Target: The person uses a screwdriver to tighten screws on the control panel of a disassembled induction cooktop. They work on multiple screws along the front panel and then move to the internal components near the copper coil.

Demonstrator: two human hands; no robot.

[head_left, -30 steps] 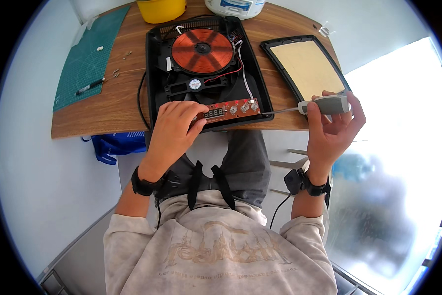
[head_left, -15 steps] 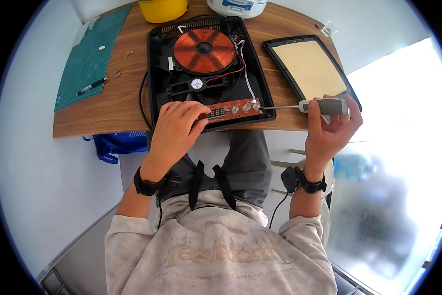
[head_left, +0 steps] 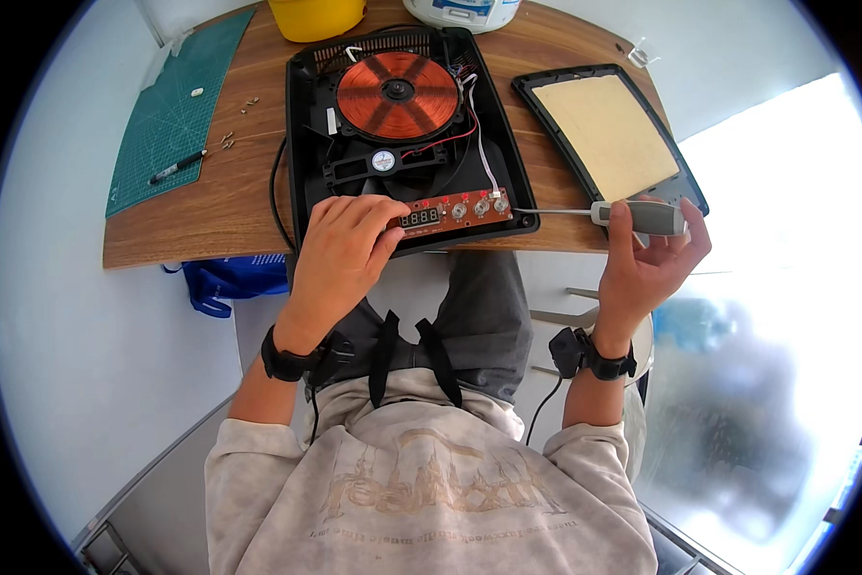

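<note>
My left hand (head_left: 342, 261) grips the left end of a brown circuit board (head_left: 467, 223), which has a small display and round buttons and lies along the near end of an opened black appliance housing (head_left: 522, 182). My right hand (head_left: 646, 268) holds a grey-handled screwdriver (head_left: 649, 218) sideways between thumb and fingers, its shaft reaching left to the board's right end; whether the tip touches cannot be made out. Above the board inside the housing are a round copper coil (head_left: 373, 101), a fan frame (head_left: 354, 168) and red and white wires (head_left: 483, 158).
The wooden desk (head_left: 138, 244) carries a green cutting mat (head_left: 177, 105) with a pen (head_left: 177, 168), several small screws (head_left: 228, 142), a black lid with a cream sheet (head_left: 603, 134), a yellow container (head_left: 316, 19) and a white appliance (head_left: 459, 14). A blue bag (head_left: 229, 283) sits below.
The housing and board shifted slightly right after the first frame. Most recently my right hand and screwdriver have moved a little right and down. My left hand stays on the board.
</note>
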